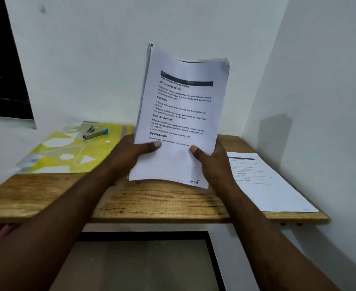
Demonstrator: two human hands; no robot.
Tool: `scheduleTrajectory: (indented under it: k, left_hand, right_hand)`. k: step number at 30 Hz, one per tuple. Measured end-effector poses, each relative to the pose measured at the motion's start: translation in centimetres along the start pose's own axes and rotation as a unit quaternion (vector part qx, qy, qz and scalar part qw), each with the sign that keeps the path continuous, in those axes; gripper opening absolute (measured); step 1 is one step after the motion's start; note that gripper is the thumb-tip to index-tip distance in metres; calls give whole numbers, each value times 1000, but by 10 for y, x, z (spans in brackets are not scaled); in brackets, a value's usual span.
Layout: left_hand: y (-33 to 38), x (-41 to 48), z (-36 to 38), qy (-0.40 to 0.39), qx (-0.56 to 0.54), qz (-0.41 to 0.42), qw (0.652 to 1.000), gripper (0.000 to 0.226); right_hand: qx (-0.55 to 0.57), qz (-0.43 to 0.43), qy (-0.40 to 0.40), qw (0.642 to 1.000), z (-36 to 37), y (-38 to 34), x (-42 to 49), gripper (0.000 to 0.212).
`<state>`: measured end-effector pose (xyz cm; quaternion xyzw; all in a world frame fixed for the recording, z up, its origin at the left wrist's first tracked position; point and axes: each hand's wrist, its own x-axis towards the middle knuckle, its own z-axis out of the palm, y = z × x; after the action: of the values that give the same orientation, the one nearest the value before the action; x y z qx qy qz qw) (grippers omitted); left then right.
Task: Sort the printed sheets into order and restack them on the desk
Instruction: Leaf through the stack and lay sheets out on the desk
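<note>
Sheaf [179, 114] upright over table [152, 202], left hand [131, 156] and right hand [215, 162] each pinching lower part. Risk: floppy top bows, grip slackens, sheaf spills, order lost.

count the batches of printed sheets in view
2: one bundle gripped by left hand and right hand, one sheet flat on the desk, right end; others may hide beneath.

White corner walls [110, 59], a dark window [3, 70] at the left, a wooden desk [152, 204] over a black frame [143, 236].

Matt paper sheets [181, 122], grainy wooden desk [152, 202], glossy plastic folder [68, 152], metal stapler [94, 132]
</note>
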<state>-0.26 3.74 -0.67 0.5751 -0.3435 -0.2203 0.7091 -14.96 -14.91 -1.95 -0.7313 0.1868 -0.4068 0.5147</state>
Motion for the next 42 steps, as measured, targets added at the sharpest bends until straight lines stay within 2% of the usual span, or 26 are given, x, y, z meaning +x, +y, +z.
scheduleTrajectory:
  k: [3, 5, 9, 13, 16, 24, 30, 37, 39, 42]
  left_hand:
    - [10, 4, -9, -26, -109, -72, 991, 37]
    - [3, 7, -10, -15, -73, -85, 994, 29]
    - [-12, 5, -7, 31, -50, -82, 995, 19]
    - [-14, 7, -12, 30, -90, -90, 991, 33]
    - [-15, 8, -14, 39, -98, -84, 991, 30]
    - [-14, 5, -19, 54, -140, -85, 985, 29]
    - [-10, 0, -20, 42, -150, -77, 985, 28]
    - [-5, -4, -27, -7, -181, -16, 983, 44]
    - [-4, -3, -32, -14, -201, 13, 979, 51]
    - [-4, -1, -39, -30, -227, 28, 973, 79]
  right_hand:
    - [4, 30, -18, 999, -3, 3, 2, 47]
    - [-30, 38, -17, 999, -3, 10, 0, 49]
    - [-66, 33, 33, 997, -3, 21, 1, 36]
    - [-63, 32, 116, 991, -5, 17, 6, 30]
    - [-68, 37, 140, 987, -4, 16, 8, 20]
    - [-17, 59, 151, 987, -6, 16, 16, 12]
    - [-7, 63, 230, 971, -22, 15, 24, 22]
    - [-29, 62, 373, 925, -41, 17, 17, 39]
    - [-38, 60, 377, 924, -42, 19, 16, 43]
    - [-61, 54, 328, 941, -38, 20, 15, 46]
